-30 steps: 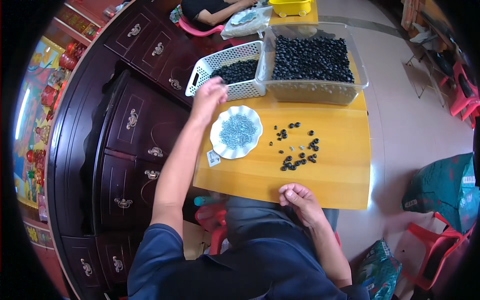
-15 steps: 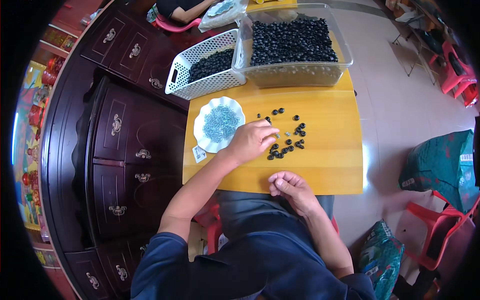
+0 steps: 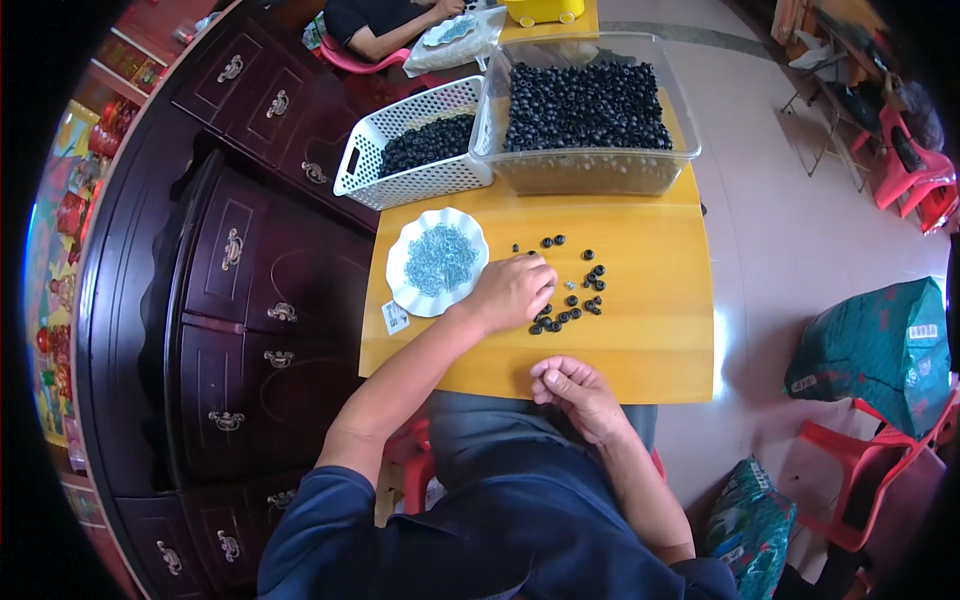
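Observation:
Over the yellow table (image 3: 640, 350) my left hand (image 3: 515, 291) reaches in with its fingertips pressed down together among small round black pieces (image 3: 562, 316). Its fingers hide whatever they may pinch. Just right of those fingertips lies a tiny silvery piece (image 3: 570, 285). My right hand (image 3: 580, 395) is held at the table's near edge, fingers curled and thumb against the forefinger; anything inside is hidden. Beside my left wrist stands a white wavy-edged plate (image 3: 402, 290) heaped with tiny pale blue-grey pieces (image 3: 440, 258), too small to make out.
At the table's far end stand a white perforated basket (image 3: 430, 178) and a large clear tub (image 3: 590, 178), both holding black pieces. Dark drawers (image 3: 230, 290) line the left. Green bags (image 3: 870, 350) and a red chair (image 3: 850, 460) are right. Another person's arm (image 3: 385, 40) shows beyond.
The view has shifted, so the table sits lower. My left fingers have closed and moved down onto the table; one of two silvery bits there no longer shows. My right hand stays curled.

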`<state>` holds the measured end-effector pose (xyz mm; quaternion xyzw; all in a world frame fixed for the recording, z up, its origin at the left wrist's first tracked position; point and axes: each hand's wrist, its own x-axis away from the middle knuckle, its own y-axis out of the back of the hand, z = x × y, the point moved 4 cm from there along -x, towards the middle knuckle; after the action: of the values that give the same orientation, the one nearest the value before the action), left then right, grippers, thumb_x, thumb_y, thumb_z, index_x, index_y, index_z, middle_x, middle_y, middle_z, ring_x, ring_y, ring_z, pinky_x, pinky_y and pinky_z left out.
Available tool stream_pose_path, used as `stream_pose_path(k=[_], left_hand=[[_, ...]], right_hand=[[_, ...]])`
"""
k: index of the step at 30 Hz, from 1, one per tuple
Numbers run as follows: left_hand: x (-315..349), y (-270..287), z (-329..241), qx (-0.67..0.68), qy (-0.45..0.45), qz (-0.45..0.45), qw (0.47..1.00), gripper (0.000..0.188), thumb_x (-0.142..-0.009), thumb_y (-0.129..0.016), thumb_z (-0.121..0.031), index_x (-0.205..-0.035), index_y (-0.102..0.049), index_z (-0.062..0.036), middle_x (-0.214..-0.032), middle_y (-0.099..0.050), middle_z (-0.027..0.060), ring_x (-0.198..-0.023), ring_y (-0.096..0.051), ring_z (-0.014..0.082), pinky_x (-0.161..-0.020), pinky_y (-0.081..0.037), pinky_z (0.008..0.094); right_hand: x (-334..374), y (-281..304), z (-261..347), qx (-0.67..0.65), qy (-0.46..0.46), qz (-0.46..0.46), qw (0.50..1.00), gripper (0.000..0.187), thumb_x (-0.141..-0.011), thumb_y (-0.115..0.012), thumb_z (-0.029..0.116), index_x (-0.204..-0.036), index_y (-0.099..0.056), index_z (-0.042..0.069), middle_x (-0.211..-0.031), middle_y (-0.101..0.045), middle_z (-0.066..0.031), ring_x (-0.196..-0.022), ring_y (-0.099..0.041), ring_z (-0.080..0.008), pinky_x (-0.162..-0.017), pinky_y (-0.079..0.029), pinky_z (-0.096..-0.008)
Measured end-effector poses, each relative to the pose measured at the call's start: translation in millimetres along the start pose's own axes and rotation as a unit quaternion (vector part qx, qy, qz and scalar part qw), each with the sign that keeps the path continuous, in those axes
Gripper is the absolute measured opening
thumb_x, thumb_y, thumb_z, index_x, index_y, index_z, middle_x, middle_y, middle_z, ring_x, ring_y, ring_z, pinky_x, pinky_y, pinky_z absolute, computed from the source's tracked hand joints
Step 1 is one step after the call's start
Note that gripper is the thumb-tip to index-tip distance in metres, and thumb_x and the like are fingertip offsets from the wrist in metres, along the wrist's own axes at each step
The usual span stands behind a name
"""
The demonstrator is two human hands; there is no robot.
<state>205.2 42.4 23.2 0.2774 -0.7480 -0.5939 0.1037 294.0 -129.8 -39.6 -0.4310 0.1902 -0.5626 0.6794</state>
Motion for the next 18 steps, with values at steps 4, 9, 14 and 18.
stream_pose_path(k=[4, 9, 14, 18], left_hand=[[14, 27, -21, 0.1, 0.025, -0.027, 0.994, 0.008, -0.087, -0.067, -0.014, -0.092, -0.064, -0.0072, -0.084, -0.065, 0.0122, -0.079, -0.066, 0.0349, -0.068, -0.053, 0.0445], [52, 47, -65, 0.143, 0.028, -0.047, 0.988, 0.008, -0.086, -0.07, -0.011, -0.091, -0.067, -0.0062, -0.084, -0.066, 0.0127, -0.078, -0.066, 0.0344, -0.066, -0.053, 0.0421], [101, 52, -83, 0.167, 0.056, -0.097, 0.98, 0.007, -0.086, -0.07, -0.012, -0.09, -0.07, -0.0058, -0.085, -0.067, 0.0099, -0.08, -0.067, 0.0315, -0.069, -0.054, 0.0423], [131, 59, -93, 0.199, 0.066, -0.152, 0.966, 0.008, -0.085, -0.073, -0.011, -0.091, -0.072, -0.005, -0.082, -0.066, 0.009, -0.075, -0.066, 0.0291, -0.065, -0.053, 0.0391]], right_hand=[[0, 0, 0, -0.003, -0.006, 0.0, 1.0, 0.026, -0.104, -0.06, 0.025, -0.118, -0.066, 0.003, -0.099, -0.069, -0.004, -0.09, -0.063, -0.0132, -0.087, -0.052, -0.0286], [-1, 0, 1, -0.015, 0.028, -0.037, 0.999, 0.023, -0.105, -0.058, 0.027, -0.109, -0.065, 0.006, -0.092, -0.069, -0.0023, -0.085, -0.067, -0.0131, -0.082, -0.054, -0.0296], [-2, -13, -13, 0.062, 0.027, -0.024, 0.997, 0.028, -0.106, -0.057, 0.034, -0.1, -0.064, 0.007, -0.086, -0.067, -0.0027, -0.077, -0.062, -0.013, -0.075, -0.052, -0.0297], [5, -26, -19, 0.141, 0.011, 0.025, 0.99, 0.029, -0.104, -0.059, 0.039, -0.098, -0.066, 0.011, -0.083, -0.065, 0.0027, -0.07, -0.051, -0.0042, -0.062, -0.037, -0.0206]])
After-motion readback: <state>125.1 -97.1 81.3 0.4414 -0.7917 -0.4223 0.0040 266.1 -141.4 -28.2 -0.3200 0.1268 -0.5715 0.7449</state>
